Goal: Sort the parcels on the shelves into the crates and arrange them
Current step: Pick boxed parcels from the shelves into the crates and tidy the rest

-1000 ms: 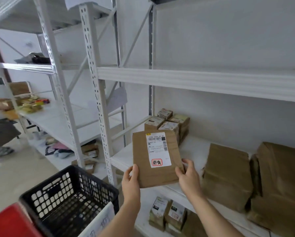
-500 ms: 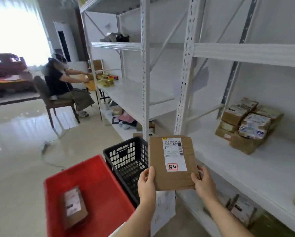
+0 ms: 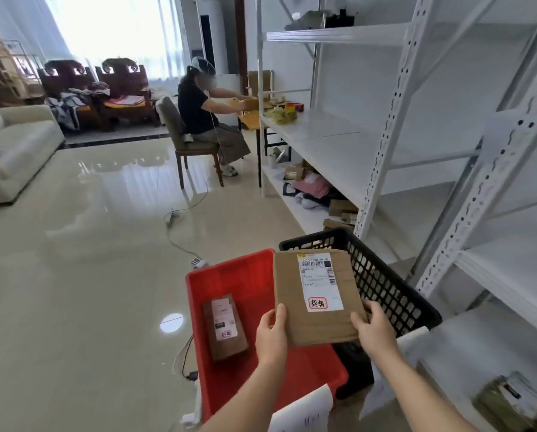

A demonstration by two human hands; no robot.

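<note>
Since the earlier frames the view has swung left, away from the shelf face toward the room, and the parcel (image 3: 318, 296) now hangs over the crates rather than in front of the shelf.

White shelving (image 3: 447, 145) fills the right side. On the floor just beside it sit two crates, touching: a red crate (image 3: 229, 275) to the left and a black crate (image 3: 385, 275) to the right, against the shelf upright. One smaller parcel (image 3: 225, 327) already lies flat in the red crate, label up.

The held parcel is a flat brown packet with a white label and red stamp, long axis running away from the person. It straddles the border between the two crates, its left part over the red one.

Both hands are grasping it at its near corners: the left hand (image 3: 271, 336) pinches the near left corner, thumb on top, and the right hand (image 3: 374, 328) holds the near right corner likewise.

My reading is that the red crate is the target, since the parcel in it seems to bear a like stamp. The free space there lies down and left of the grip, nearer the left hand, beside the lying parcel.
</note>
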